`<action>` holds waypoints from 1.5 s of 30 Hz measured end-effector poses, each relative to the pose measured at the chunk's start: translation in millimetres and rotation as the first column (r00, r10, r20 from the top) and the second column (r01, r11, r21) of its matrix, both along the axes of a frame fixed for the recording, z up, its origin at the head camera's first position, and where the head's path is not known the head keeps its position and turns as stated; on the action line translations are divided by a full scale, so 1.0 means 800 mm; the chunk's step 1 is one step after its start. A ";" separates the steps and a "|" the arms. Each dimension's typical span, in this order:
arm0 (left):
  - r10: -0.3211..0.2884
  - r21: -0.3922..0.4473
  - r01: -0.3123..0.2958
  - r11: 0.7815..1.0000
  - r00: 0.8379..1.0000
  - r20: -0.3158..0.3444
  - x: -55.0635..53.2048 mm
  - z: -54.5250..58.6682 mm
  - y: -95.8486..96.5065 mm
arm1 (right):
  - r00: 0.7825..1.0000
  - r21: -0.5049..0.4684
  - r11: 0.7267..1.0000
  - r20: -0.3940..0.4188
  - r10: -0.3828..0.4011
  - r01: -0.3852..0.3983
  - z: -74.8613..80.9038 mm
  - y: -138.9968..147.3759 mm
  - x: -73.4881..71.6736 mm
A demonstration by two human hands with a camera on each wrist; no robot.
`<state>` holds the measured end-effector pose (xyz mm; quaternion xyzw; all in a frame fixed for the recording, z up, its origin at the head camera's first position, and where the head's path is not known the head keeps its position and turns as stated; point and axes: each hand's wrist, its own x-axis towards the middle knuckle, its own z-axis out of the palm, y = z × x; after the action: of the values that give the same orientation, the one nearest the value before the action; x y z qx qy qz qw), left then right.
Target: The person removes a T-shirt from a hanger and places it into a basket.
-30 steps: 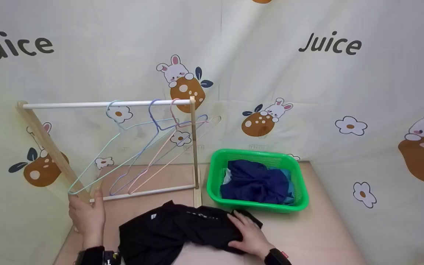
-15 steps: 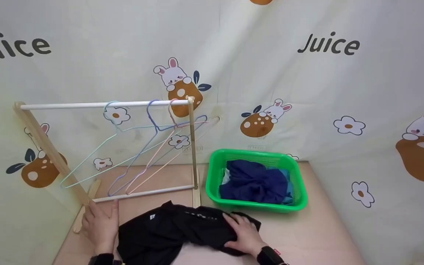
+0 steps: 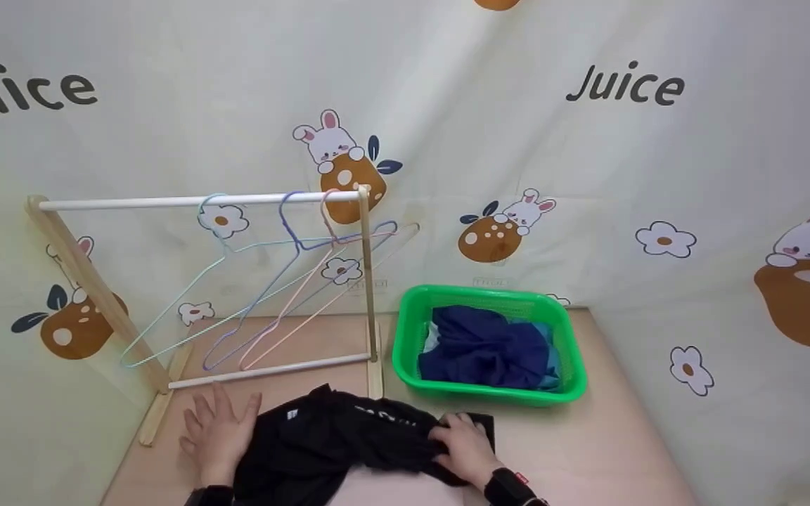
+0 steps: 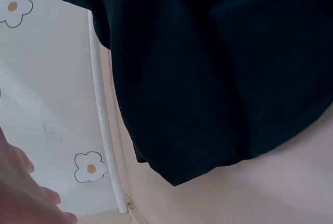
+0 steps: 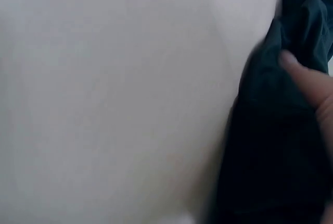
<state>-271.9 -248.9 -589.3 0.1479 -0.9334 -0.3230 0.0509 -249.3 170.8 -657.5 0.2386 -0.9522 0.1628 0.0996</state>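
A black garment point(image 3: 299, 443) with a small white logo and white print lies crumpled along the front of the table. Its exact kind is hard to tell. My left hand point(image 3: 220, 430) is spread beside the garment's left end, fingers extended; in the left wrist view several fingertips point(image 4: 51, 195) show apart from the dark cloth point(image 4: 208, 78). At the other end my right hand point(image 3: 467, 450) grips the garment with bent fingers. The right wrist view shows its thumb point(image 5: 304, 75) lying on the bunched cloth point(image 5: 270, 130); the other fingers are hidden there.
Behind the garment stands a wooden rack point(image 3: 88, 281) with a white top rail point(image 3: 131, 204). Mint point(image 3: 173, 303), blue point(image 3: 254, 302) and pink point(image 3: 292, 302) hangers hang on it. A green basket point(image 3: 405, 337) with blue clothes point(image 3: 489, 348) stands right of the rack. A printed curtain point(image 3: 517, 105) backs the table.
My left hand has come away from the rack's lower left corner, toward the garment, its fingers spreading. The mint hanger has swung slightly. My right hand's fingers have curled into the cloth.
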 end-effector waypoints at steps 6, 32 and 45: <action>-0.081 -0.027 0.082 0.996 0.996 0.038 0.005 -0.002 0.014 | 0.998 -0.193 0.981 0.056 -0.002 0.012 0.004 0.005 -0.004; -0.273 -0.073 0.269 0.960 0.961 -0.051 0.031 0.001 0.098 | 0.976 -0.981 0.086 0.181 0.117 0.172 0.211 0.006 -0.051; -0.273 -0.061 0.269 0.961 0.960 -0.063 0.034 -0.005 0.108 | 0.980 -0.956 -0.221 -0.175 -0.093 -0.192 0.348 0.041 -0.077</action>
<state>-244.9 -162.5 -593.6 0.0059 -0.9505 -0.3077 0.0430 -310.8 203.3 -379.3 0.1224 -0.4421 0.8258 0.3280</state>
